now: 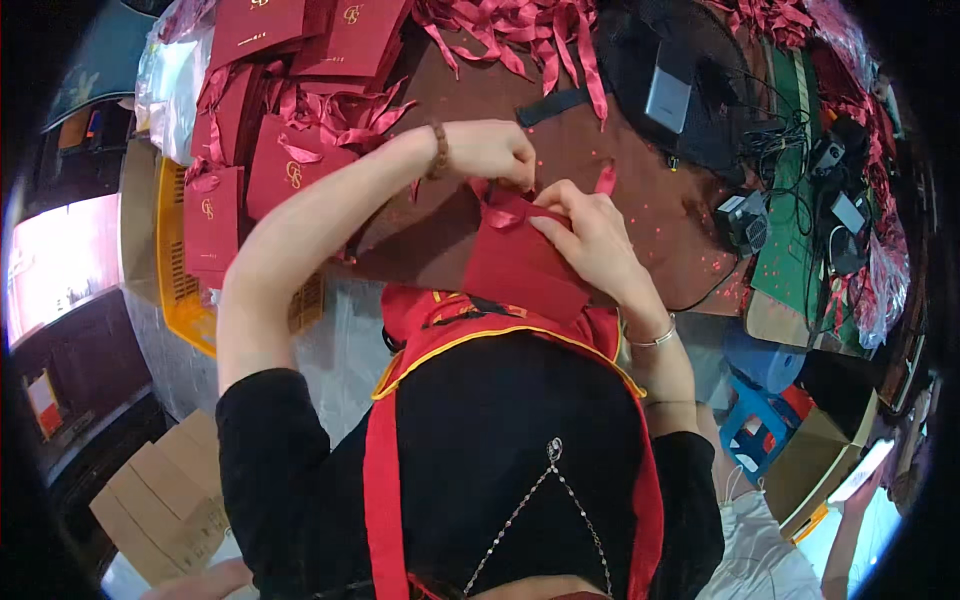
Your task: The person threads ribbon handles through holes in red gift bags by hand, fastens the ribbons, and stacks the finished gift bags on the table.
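Note:
A small red paper bag (pixel 525 255) stands tilted against the table's near edge, in front of my body. My right hand (pixel 590 235) grips its upper right side, thumb on the front face and fingers over the top. Red satin ribbon (pixel 503 217) hangs at the bag's upper left, and a ribbon end (pixel 606 178) sticks up past my right fingers. My left hand (pixel 490 152) reaches across from the left, closed in a pinch at the bag's top edge. What its fingertips hold is hidden.
Stacked red bags with ribbons (pixel 290 165) fill the far left, beside a yellow plastic crate (pixel 180 300). Loose red ribbons (pixel 510 40) lie at the back. A grey power bank (pixel 668 88), black cables (pixel 785 140) and a small black device (pixel 742 222) are at right.

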Motion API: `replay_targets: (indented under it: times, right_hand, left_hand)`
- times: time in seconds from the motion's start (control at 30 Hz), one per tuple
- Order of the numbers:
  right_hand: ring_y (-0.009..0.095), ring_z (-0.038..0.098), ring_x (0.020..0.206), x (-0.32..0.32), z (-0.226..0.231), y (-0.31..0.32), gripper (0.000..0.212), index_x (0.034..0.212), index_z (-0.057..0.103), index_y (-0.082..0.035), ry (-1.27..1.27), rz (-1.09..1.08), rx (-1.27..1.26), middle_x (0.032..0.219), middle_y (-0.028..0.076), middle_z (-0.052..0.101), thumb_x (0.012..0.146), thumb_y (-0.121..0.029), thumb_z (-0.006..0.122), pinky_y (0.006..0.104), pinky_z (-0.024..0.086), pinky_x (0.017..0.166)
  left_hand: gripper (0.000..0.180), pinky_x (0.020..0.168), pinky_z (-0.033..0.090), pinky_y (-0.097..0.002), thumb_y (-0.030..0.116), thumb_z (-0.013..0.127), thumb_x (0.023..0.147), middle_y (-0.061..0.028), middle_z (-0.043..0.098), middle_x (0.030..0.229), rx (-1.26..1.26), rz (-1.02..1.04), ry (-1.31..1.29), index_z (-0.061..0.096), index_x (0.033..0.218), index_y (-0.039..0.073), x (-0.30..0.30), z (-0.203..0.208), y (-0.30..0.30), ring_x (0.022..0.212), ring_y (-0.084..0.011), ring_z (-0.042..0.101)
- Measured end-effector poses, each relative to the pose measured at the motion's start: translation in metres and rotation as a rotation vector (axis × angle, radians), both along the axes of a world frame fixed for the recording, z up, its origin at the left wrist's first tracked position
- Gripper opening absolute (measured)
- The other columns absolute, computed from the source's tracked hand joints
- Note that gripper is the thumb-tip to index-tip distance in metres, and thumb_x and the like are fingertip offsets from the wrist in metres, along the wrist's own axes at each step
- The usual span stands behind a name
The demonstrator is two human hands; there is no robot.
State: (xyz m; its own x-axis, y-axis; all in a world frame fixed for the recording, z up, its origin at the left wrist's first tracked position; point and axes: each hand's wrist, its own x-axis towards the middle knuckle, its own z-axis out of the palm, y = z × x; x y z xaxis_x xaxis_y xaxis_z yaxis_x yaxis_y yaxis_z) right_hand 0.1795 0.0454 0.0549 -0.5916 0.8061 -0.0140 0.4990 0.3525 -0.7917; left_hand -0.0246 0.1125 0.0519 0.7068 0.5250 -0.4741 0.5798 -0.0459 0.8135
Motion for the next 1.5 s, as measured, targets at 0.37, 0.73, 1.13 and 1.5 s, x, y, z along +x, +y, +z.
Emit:
replay_targets:
  times: [0.37, 0.73, 1.13, 1.5]
  right_hand:
    - [0.027, 0.059, 0.076, 0.003, -0.008, -0.004, 0.015, 0.090, 0.055, -0.006, -0.037, 0.026, 0.087, 0.081, 0.009, 0.064, 0.082, -0.017, 0.060, 0.0346, 0.040, 0.070]
    - [0.021, 0.063, 0.071, 0.008, -0.015, 0.002, 0.017, 0.092, 0.058, -0.002, 0.170, -0.004, -0.200, 0.079, 0.012, 0.064, 0.079, -0.011, 0.063, 0.0293, 0.047, 0.063]
    - [0.020, 0.047, 0.086, 0.002, -0.011, -0.013, 0.022, 0.090, 0.062, -0.015, -0.149, -0.126, 0.413, 0.084, 0.001, 0.050, 0.071, -0.025, 0.069, 0.0356, 0.033, 0.075]
    - [0.021, 0.047, 0.092, 0.049, -0.012, -0.036, 0.026, 0.097, 0.060, -0.003, 0.046, -0.279, -0.029, 0.105, 0.011, 0.044, 0.077, -0.019, 0.068, 0.0299, 0.042, 0.077]
  left_hand:
    - [0.017, 0.071, 0.041, -0.0310, 0.011, 0.060, 0.080, -0.0069, 0.058, 0.075, -0.007, -0.351, -0.136, 0.065, 0.093, 0.002, 0.010, -0.012, 0.013, 0.077, -0.0159, 0.052]
    - [0.021, 0.071, 0.043, -0.0277, 0.019, 0.056, 0.084, -0.0055, 0.058, 0.078, -0.080, 0.283, -0.215, 0.061, 0.081, -0.002, 0.013, -0.030, 0.010, 0.076, -0.0121, 0.052]
    - [0.013, 0.072, 0.044, -0.0375, 0.016, 0.057, 0.083, -0.0088, 0.062, 0.079, 0.498, 0.371, -0.043, 0.061, 0.092, 0.008, 0.006, 0.000, -0.060, 0.080, -0.0270, 0.057]
    - [0.011, 0.074, 0.044, -0.0353, 0.014, 0.055, 0.085, -0.0093, 0.059, 0.083, 0.535, 0.334, -0.169, 0.060, 0.087, 0.005, -0.003, -0.014, -0.067, 0.081, -0.0266, 0.054]
